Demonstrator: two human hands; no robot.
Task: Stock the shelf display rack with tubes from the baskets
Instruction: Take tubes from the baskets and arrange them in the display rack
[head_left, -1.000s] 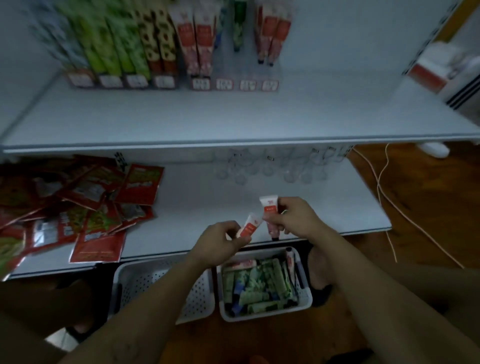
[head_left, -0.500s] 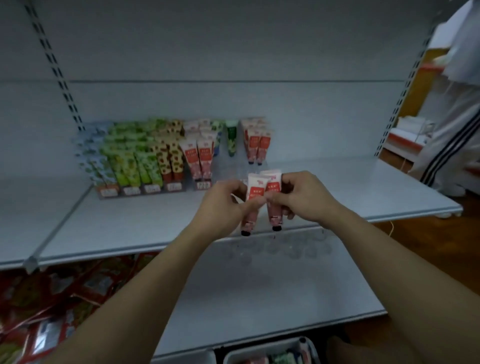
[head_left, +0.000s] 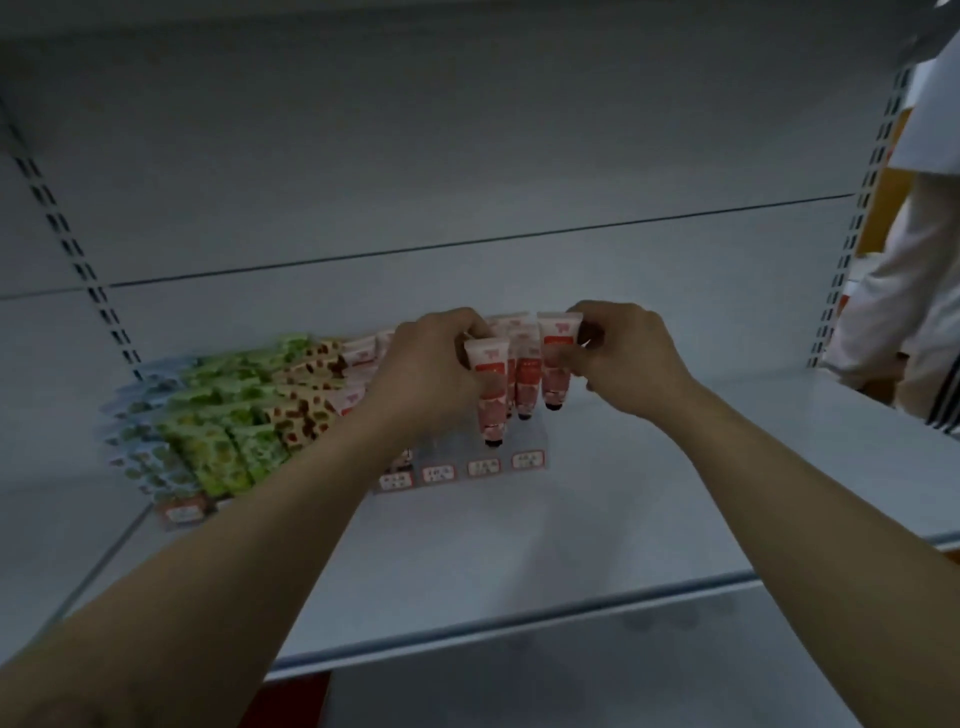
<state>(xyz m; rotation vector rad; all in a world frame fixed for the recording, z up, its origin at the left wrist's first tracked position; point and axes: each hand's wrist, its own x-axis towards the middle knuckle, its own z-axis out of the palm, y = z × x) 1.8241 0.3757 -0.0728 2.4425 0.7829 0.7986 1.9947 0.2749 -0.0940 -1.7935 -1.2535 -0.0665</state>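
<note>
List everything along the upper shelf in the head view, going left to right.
blue tubes → green tubes → brown-spotted tubes → left hand → left hand's red tube → right hand's red tube → right hand → person in white clothes at the frame's edge

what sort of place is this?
Probably a shop, or a mock one: white shelf on slotted uprights, a display rack of tubes sorted by colour, price tags along its front.

My left hand (head_left: 431, 369) and right hand (head_left: 631, 358): bare. Forearms bare too, uncovered as far back as I see them.
</note>
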